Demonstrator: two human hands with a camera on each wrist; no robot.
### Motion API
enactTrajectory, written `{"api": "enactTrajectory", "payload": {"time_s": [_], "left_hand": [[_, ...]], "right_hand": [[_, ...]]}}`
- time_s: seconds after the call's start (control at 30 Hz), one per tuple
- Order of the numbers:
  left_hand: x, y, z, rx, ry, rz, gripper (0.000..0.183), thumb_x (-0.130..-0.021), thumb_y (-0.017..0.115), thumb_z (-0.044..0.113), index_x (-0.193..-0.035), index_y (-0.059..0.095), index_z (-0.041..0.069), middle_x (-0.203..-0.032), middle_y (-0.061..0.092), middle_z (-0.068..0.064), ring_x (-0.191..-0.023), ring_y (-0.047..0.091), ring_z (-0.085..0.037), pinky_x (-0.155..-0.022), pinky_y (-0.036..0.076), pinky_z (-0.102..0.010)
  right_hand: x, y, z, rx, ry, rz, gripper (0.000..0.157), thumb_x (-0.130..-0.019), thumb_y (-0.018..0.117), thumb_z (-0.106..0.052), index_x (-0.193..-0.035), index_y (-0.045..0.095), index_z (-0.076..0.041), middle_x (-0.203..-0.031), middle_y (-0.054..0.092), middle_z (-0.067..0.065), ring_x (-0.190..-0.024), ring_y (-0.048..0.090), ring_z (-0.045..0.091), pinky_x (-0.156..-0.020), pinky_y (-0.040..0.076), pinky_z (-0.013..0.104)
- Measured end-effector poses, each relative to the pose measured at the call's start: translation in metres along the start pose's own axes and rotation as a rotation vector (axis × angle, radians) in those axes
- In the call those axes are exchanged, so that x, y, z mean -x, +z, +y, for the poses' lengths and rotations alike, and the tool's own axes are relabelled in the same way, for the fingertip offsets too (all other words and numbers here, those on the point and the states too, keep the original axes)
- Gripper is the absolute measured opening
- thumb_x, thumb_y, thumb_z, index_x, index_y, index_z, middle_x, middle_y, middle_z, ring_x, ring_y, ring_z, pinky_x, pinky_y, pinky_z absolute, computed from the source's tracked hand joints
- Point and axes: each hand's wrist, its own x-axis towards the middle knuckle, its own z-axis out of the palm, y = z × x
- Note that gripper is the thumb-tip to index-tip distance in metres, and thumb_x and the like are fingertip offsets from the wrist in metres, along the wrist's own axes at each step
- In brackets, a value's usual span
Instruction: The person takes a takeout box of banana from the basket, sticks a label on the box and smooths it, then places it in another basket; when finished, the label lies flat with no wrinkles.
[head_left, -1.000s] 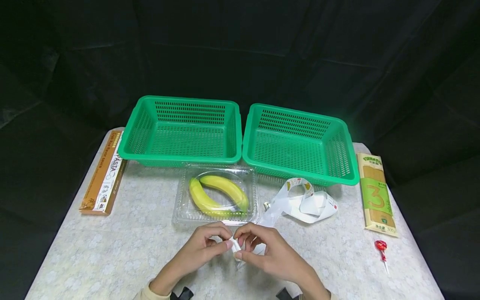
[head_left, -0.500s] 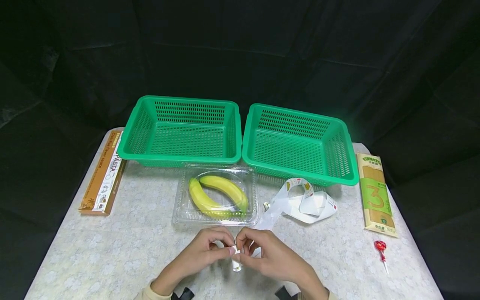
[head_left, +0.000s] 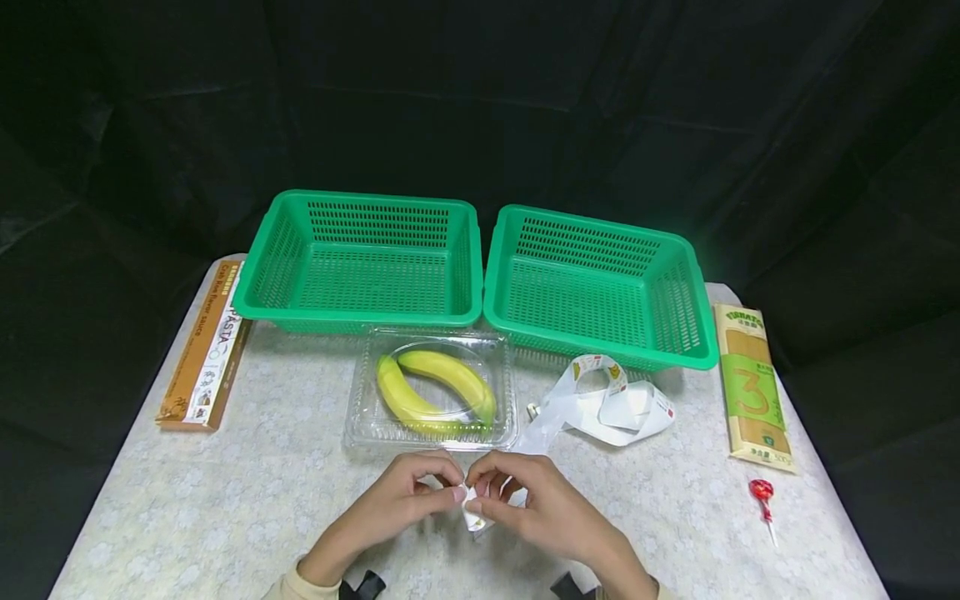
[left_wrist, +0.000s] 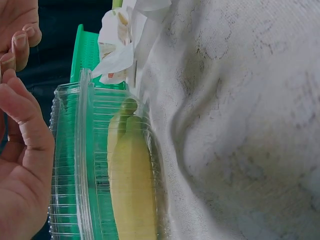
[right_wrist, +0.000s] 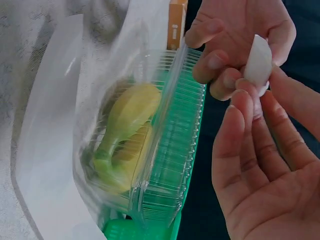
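Both hands meet low in the middle of the head view, at the end of a white sticker strip [head_left: 474,520] with a small yellow print. My right hand [head_left: 543,504] pinches it between thumb and fingers. The left hand [head_left: 408,498] pinches its edge from the other side, thumb against forefinger. The right wrist view shows the curled white end [right_wrist: 259,62] standing up between the fingertips. Beyond the hands, the rest of the strip lies in loose loops [head_left: 630,412]. Directly ahead of the hands is a clear plastic clamshell box [head_left: 360,429] with two bananas [head_left: 450,379] inside.
Two green baskets [head_left: 360,317] [head_left: 592,337] stand side by side at the back. An orange pasta box [head_left: 198,350] lies at the left. A spaghetti pack [head_left: 752,387] and a red lollipop [head_left: 761,492] lie at the right on the patterned tablecloth [head_left: 225,517].
The strip's end has turned and shifted slightly between the fingertips, now showing a broader white face. The hands stay close together in nearly the same place; the other things have not moved.
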Motion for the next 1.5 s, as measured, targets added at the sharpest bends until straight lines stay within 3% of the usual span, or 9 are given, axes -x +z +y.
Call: {"api": "enactTrajectory", "payload": {"time_s": [0.23,0.47,0.6,0.8,1.03,1.17,1.33,1.5], "left_hand": [[0.000,0.001,-0.001,0.007,0.038,-0.010,0.012,-0.095,0.064,0.013,-0.091,0.072,0.005,-0.099,0.068,-0.016,-0.089,0.060,-0.002,-0.072,0.055,-0.022],[0.001,0.001,-0.002,0.014,0.021,-0.011,0.014,-0.096,0.063,0.014,-0.092,0.072,0.004,-0.099,0.067,-0.014,-0.089,0.060,-0.003,-0.072,0.055,-0.023],[0.001,0.001,-0.002,0.041,0.018,-0.014,0.015,-0.096,0.062,0.014,-0.093,0.072,0.002,-0.099,0.067,-0.012,-0.090,0.060,-0.002,-0.072,0.055,-0.023],[0.002,-0.001,-0.002,0.116,0.027,-0.024,0.019,-0.098,0.061,0.015,-0.093,0.072,0.000,-0.096,0.065,0.002,-0.089,0.059,-0.002,-0.067,0.052,-0.021],[0.003,0.001,0.000,0.088,0.017,-0.014,0.017,-0.097,0.062,0.014,-0.093,0.071,0.001,-0.100,0.066,-0.017,-0.092,0.061,-0.005,-0.072,0.056,-0.025],[0.002,0.001,0.002,0.046,-0.010,-0.001,0.017,-0.097,0.062,0.016,-0.093,0.073,0.004,-0.100,0.068,-0.017,-0.091,0.061,-0.005,-0.072,0.056,-0.025],[0.002,0.001,0.005,-0.027,-0.026,0.065,0.014,-0.098,0.063,0.019,-0.093,0.074,0.012,-0.097,0.068,-0.007,-0.090,0.061,-0.003,-0.067,0.054,-0.023],[0.001,0.004,0.007,-0.083,0.048,0.164,0.010,-0.096,0.066,0.018,-0.091,0.074,0.016,-0.094,0.069,-0.004,-0.085,0.059,-0.001,-0.061,0.048,-0.019]], "right_hand": [[0.000,-0.002,0.000,0.049,-0.061,-0.007,0.009,-0.092,0.073,-0.021,-0.099,0.067,-0.021,-0.088,0.068,-0.008,-0.077,0.059,-0.002,-0.069,0.055,0.022],[-0.001,-0.002,-0.002,0.041,-0.009,-0.020,0.010,-0.092,0.074,-0.026,-0.095,0.068,-0.020,-0.088,0.070,-0.006,-0.077,0.059,-0.002,-0.070,0.056,0.022],[0.001,0.001,-0.002,0.006,0.005,0.022,0.010,-0.090,0.075,-0.026,-0.095,0.070,-0.020,-0.086,0.072,-0.005,-0.076,0.061,-0.003,-0.070,0.057,0.023],[0.001,0.004,-0.002,-0.030,-0.029,0.094,0.009,-0.088,0.078,-0.021,-0.094,0.072,-0.018,-0.081,0.074,-0.004,-0.074,0.064,-0.003,-0.067,0.058,0.023],[-0.001,0.001,-0.004,0.035,0.023,0.012,0.011,-0.089,0.077,-0.029,-0.088,0.069,-0.021,-0.080,0.071,-0.008,-0.075,0.062,-0.005,-0.067,0.056,0.020],[-0.002,0.000,-0.005,0.043,0.027,-0.028,0.012,-0.091,0.074,-0.030,-0.085,0.067,-0.022,-0.079,0.070,-0.009,-0.077,0.062,-0.004,-0.067,0.055,0.020],[-0.001,0.002,-0.005,0.012,0.061,-0.003,0.010,-0.093,0.072,-0.029,-0.088,0.067,-0.022,-0.080,0.072,-0.008,-0.077,0.064,-0.003,-0.067,0.055,0.022],[-0.001,0.008,-0.005,0.003,0.113,0.119,0.013,-0.089,0.077,-0.028,-0.088,0.066,-0.020,-0.075,0.070,-0.007,-0.070,0.062,-0.003,-0.062,0.056,0.024]]}}
